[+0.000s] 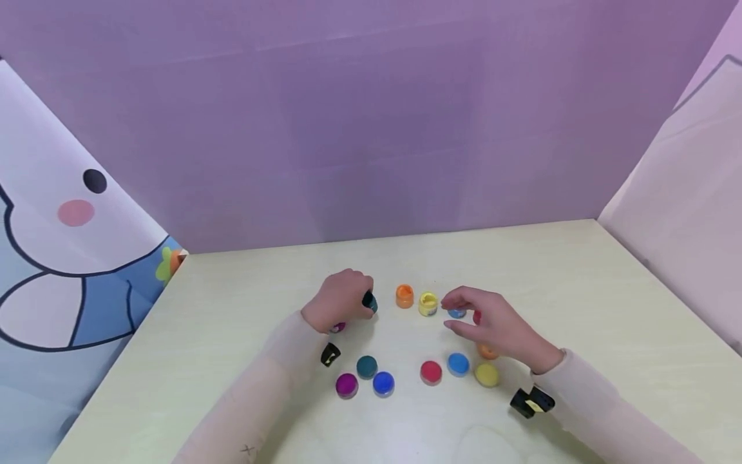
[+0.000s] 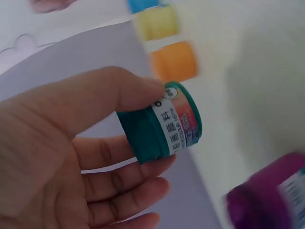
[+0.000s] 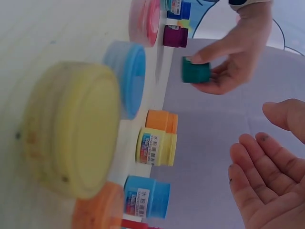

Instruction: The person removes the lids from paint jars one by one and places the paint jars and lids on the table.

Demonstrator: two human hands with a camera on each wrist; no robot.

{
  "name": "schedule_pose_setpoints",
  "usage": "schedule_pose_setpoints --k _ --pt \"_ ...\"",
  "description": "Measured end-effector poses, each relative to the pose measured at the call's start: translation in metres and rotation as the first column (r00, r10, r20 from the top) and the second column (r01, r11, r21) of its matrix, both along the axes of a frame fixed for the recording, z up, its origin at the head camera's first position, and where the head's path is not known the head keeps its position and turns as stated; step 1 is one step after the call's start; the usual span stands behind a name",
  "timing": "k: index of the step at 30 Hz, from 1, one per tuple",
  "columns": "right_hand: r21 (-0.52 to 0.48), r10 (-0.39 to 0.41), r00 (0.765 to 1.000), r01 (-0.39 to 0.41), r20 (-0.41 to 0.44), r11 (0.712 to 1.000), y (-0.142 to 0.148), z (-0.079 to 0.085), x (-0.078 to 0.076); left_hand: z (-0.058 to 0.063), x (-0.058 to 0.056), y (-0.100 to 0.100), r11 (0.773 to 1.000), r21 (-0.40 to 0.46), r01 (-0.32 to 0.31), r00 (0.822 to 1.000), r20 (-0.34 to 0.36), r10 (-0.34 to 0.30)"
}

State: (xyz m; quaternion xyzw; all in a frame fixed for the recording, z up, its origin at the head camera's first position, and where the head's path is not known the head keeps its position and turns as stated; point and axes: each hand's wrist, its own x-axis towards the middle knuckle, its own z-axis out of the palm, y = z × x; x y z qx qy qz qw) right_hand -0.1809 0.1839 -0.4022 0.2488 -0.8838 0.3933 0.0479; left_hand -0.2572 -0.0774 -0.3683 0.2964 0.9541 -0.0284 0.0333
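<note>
My left hand (image 1: 343, 300) pinches a dark green paint jar (image 2: 157, 125) between thumb and fingers. In the right wrist view that green jar (image 3: 195, 70) is raised off the table. A purple jar (image 2: 262, 200) stands just below the left hand. My right hand (image 1: 493, 322) is held with fingers spread and nothing between them, beside a light blue jar (image 3: 145, 196). A red jar (image 1: 477, 317) is mostly hidden behind that hand. The orange jar (image 1: 404, 296) and yellow jar (image 1: 428, 303), both uncapped, stand between the hands.
Nearer on the table (image 1: 417, 425) lie round lids: purple (image 1: 346, 385), green (image 1: 367, 367), dark blue (image 1: 383, 383), red (image 1: 431, 372), light blue (image 1: 458, 364), yellow (image 1: 486, 374) and orange (image 1: 487, 351). A purple wall (image 1: 382, 129) rises behind the table.
</note>
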Motion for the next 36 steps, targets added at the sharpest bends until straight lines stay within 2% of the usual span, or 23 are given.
schedule_pose_setpoints --k 5,10,16,19,22,25,29,33,36 --pt "-0.022 0.01 1.0 -0.01 0.014 1.0 0.003 -0.004 0.0 -0.017 -0.005 0.005 0.997 -0.078 -0.015 1.0 -0.003 0.014" --pt "-0.029 0.016 1.0 -0.016 -0.007 0.999 0.005 -0.005 -0.001 -0.025 -0.004 0.006 0.993 -0.114 -0.041 0.999 -0.012 0.039" --pt "-0.046 -0.003 0.999 0.001 -0.043 0.999 0.008 -0.006 -0.002 -0.026 -0.004 0.005 0.995 -0.091 -0.032 0.999 -0.026 0.03" --pt "-0.058 -0.009 0.995 0.003 -0.099 0.998 0.012 -0.008 -0.003 -0.026 -0.003 0.003 0.997 -0.07 -0.015 0.999 -0.05 0.011" --pt "-0.04 -0.029 0.984 0.022 -0.176 0.999 0.018 -0.011 -0.003 -0.021 0.003 -0.002 1.0 -0.002 -0.001 0.996 -0.089 0.001" --pt "-0.004 -0.07 0.966 0.072 -0.249 0.997 0.027 -0.013 -0.003 -0.011 0.012 -0.013 0.993 0.114 0.018 0.99 -0.14 -0.002" --pt "0.051 -0.134 0.932 0.16 -0.338 0.986 0.044 -0.015 -0.003 -0.003 0.023 -0.037 0.97 0.236 0.059 0.978 -0.21 -0.008" --pt "0.087 -0.177 0.902 0.229 -0.394 0.97 0.063 -0.016 -0.001 -0.001 0.031 -0.069 0.953 0.291 0.09 0.969 -0.246 -0.017" --pt "0.11 -0.186 0.888 0.254 -0.421 0.961 0.077 -0.015 0.001 -0.003 0.037 -0.093 0.952 0.295 0.081 0.972 -0.233 -0.01"
